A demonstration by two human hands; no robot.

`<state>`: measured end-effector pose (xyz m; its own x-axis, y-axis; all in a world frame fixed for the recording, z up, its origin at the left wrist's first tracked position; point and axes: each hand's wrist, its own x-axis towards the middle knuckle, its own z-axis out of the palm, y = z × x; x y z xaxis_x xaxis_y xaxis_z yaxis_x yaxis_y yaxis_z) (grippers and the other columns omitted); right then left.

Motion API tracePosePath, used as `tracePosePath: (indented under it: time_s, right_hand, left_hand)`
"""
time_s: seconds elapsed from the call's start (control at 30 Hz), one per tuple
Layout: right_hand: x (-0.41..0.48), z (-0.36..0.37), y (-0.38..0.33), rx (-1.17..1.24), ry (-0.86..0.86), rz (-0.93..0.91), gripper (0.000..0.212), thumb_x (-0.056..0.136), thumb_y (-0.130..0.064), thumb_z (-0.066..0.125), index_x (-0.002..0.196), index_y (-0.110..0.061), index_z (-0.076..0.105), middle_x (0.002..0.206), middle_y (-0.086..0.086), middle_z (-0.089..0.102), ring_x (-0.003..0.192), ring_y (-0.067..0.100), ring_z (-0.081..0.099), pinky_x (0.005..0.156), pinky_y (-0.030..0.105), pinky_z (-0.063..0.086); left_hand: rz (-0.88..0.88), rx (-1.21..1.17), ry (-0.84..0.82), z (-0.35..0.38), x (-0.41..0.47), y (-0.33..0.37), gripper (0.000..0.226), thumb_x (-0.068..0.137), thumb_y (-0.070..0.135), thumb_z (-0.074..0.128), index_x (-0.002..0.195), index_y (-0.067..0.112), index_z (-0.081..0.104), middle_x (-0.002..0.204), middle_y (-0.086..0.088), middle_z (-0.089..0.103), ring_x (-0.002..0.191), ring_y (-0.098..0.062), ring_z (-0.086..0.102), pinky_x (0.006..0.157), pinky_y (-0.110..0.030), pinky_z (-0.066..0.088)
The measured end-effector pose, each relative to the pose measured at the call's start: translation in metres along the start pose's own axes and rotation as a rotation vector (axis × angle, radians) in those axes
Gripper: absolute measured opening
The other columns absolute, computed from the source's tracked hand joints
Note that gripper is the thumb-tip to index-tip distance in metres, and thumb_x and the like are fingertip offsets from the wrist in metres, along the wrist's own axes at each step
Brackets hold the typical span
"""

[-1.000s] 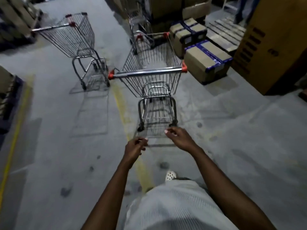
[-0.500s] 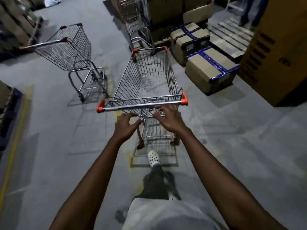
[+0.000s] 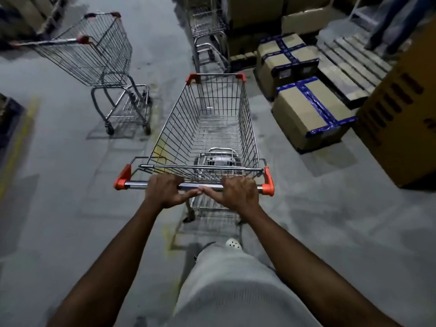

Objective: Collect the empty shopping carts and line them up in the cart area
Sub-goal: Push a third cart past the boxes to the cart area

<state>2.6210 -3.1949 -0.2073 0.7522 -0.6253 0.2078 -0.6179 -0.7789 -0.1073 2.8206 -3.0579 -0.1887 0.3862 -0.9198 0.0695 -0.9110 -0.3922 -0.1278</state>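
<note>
Now both hands, left [image 3: 166, 190], right [image 3: 238, 191], gripping cart handle [image 3: 210, 186], thumbs touching.

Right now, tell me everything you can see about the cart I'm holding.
The cart is a silver wire-mesh shopping trolley, metal by the look of it, with orange corner caps and a shiny tubular handle. Its basket is empty, and the base frame shows through the mesh. It stands upright on the grey floor, pointing away from you. Your left hand and right hand both grip the handle, thumbs nearly touching.
</note>
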Motion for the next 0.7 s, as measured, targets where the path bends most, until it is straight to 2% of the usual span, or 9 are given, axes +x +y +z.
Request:
tracePosePath:
  time_s: [0.1,0.23,0.3,0.37,0.47,0.53,0.63,0.7]
  right_hand:
    - [0.029,-0.003,0.036,-0.048,0.044,-0.032,0.089,0.082,-0.096,0.032,0.057,-0.018,0.066,0.049,0.004,0.06,0.046,0.023,0.061,0.055,0.027,0.038]
    - [0.078,-0.009,0.095,-0.089,-0.171,-0.04,0.1,0.072,-0.106,0.016,0.06,-0.021,0.067,0.057,0.001,0.06,0.058,0.021,0.062,0.061,0.027,0.041]
    - [0.105,-0.01,0.124,-0.092,-0.217,-0.077,0.103,0.067,-0.11,0.012,0.061,-0.022,0.067,0.057,-0.002,0.058,0.059,0.019,0.062,0.065,0.027,0.045]
    - [0.128,-0.01,0.149,-0.078,-0.221,-0.113,0.101,0.066,-0.11,0.015,0.057,-0.022,0.064,0.054,-0.004,0.057,0.057,0.017,0.06,0.067,0.028,0.044]
    - [0.157,-0.015,0.172,-0.068,-0.206,-0.153,0.096,0.067,-0.11,0.024,0.052,-0.021,0.058,0.05,-0.005,0.054,0.053,0.015,0.057,0.065,0.028,0.041]
    - [0.177,-0.014,0.181,-0.069,-0.211,-0.167,0.099,0.065,-0.111,0.021,0.052,-0.021,0.06,0.049,-0.005,0.054,0.052,0.015,0.056,0.063,0.026,0.041]
    - [0.204,-0.008,0.192,-0.099,-0.203,-0.182,0.105,0.062,-0.112,0.014,0.052,-0.019,0.061,0.047,-0.006,0.052,0.048,0.013,0.053,0.065,0.026,0.043]
    - [0.219,-0.005,0.2,-0.093,-0.18,-0.185,0.1,0.064,-0.111,0.019,0.046,-0.018,0.05,0.045,-0.006,0.047,0.045,0.013,0.048,0.065,0.027,0.042]
  left_hand:
    - [-0.07,-0.026,0.059,0.0,0.025,0.028,0.087,0.075,0.099,0.027,0.052,0.021,0.058,0.042,-0.003,0.049,0.041,-0.022,0.053,0.053,-0.025,0.032]
    - [-0.128,-0.092,-0.077,-0.017,0.07,0.071,0.1,0.069,0.103,0.011,0.07,0.02,0.067,0.054,0.0,0.054,0.055,-0.022,0.056,0.057,-0.026,0.035]
    - [-0.12,-0.14,-0.114,-0.018,0.093,0.078,0.101,0.07,0.103,0.009,0.078,0.023,0.07,0.057,0.003,0.053,0.062,-0.021,0.061,0.059,-0.025,0.042]
    - [-0.148,-0.187,-0.143,-0.019,0.106,0.069,0.096,0.071,0.103,0.013,0.072,0.024,0.066,0.058,0.005,0.056,0.066,-0.021,0.065,0.059,-0.025,0.044]
    - [-0.233,-0.248,-0.155,-0.021,0.113,0.046,0.079,0.073,0.102,0.028,0.053,0.029,0.05,0.057,0.003,0.057,0.064,-0.02,0.06,0.057,-0.027,0.034]
    - [-0.257,-0.272,-0.159,-0.022,0.124,0.04,0.073,0.076,0.098,0.034,0.051,0.032,0.051,0.059,0.001,0.061,0.07,-0.021,0.065,0.065,-0.03,0.04]
    - [-0.315,-0.167,-0.173,-0.021,0.146,0.044,0.09,0.075,0.102,0.025,0.062,0.023,0.067,0.058,0.002,0.062,0.068,-0.017,0.066,0.079,-0.033,0.052]
    - [-0.338,-0.141,-0.119,-0.018,0.158,0.049,0.098,0.074,0.103,0.019,0.062,0.02,0.068,0.055,0.002,0.06,0.064,-0.018,0.065,0.071,-0.03,0.053]
